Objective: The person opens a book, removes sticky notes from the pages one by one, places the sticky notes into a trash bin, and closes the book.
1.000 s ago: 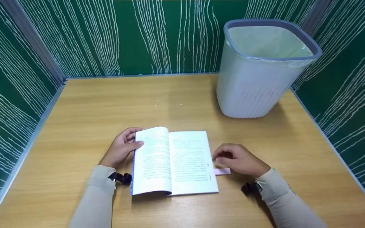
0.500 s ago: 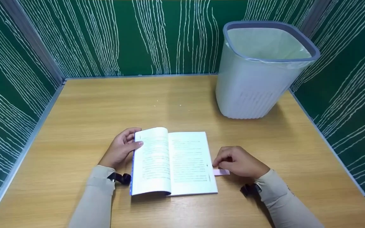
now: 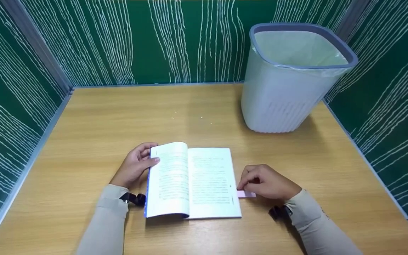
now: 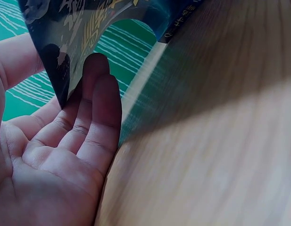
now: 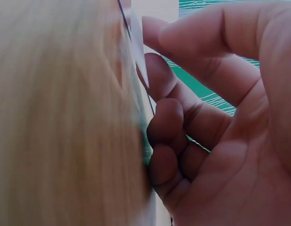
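Note:
A book (image 3: 211, 180) lies spread on the wooden table, its left part lifted and curving up from the spine. My left hand (image 3: 136, 166) holds that part at its outer edge, thumb on the page. In the left wrist view, fingers (image 4: 107, 103) support the dark printed cover (image 4: 70, 47) from beneath. My right hand (image 3: 266, 182) is at the right page edge with bent fingers, thumb and index fingertips close together. Beneath it a pink paper strip (image 3: 247, 194) sticks out from the book. Whether those fingertips pinch a page is unclear in the right wrist view (image 5: 154, 33).
A pale waste bin (image 3: 278, 92) with a grey rim and a liner stands at the back right of the table (image 3: 119, 117). Small white specks (image 3: 201, 117) lie beyond the book. Green panels (image 3: 94, 42) with white streaks enclose the table's back and sides.
My right hand has slid slightly down along the book's right edge, closer to the pink strip. The book has shifted a little to the left; my left hand keeps its hold.

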`<state>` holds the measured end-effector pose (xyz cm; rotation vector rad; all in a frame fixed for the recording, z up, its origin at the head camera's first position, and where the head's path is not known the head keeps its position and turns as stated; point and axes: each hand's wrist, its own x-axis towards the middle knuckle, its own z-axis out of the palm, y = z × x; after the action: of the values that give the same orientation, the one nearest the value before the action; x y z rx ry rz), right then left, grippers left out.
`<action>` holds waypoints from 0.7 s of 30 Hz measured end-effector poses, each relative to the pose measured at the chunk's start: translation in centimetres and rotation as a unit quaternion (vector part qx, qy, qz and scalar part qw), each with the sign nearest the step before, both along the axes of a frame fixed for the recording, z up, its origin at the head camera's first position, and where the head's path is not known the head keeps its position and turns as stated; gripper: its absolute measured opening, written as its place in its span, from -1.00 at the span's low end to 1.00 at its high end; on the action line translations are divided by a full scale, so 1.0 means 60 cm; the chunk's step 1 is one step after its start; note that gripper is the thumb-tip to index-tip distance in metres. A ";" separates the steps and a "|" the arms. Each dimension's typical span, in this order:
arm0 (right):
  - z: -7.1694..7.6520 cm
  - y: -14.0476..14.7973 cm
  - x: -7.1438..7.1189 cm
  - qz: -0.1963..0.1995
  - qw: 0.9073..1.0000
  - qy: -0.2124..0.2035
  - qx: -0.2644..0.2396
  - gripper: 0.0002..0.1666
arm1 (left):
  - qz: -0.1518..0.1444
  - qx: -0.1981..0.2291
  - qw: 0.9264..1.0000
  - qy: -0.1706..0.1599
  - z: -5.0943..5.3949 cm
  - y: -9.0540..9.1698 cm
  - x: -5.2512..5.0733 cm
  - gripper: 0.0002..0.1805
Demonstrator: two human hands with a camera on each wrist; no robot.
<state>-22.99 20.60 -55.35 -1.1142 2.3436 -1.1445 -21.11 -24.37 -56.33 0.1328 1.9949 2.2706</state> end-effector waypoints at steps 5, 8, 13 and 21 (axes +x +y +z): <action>-0.002 0.001 0.000 0.015 1.000 0.006 -0.004 -0.65 | -0.001 0.000 1.000 -0.002 0.001 -0.002 0.002 -0.41; 0.001 0.000 0.002 0.029 0.999 0.010 -0.015 -0.61 | -0.004 -0.004 1.000 -0.004 0.003 -0.003 0.002 -0.40; 0.003 0.001 0.004 0.042 0.999 0.007 -0.022 -0.60 | -0.003 -0.011 1.000 -0.003 0.002 -0.004 0.000 -0.41; 0.004 0.002 0.008 0.032 0.996 0.006 -0.088 -0.66 | -0.002 -0.014 1.000 -0.005 -0.001 -0.001 -0.001 -0.42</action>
<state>-22.51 20.72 -55.09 -1.2482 2.2348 -1.3443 -21.16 -24.45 -56.36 0.1231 2.0183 2.2366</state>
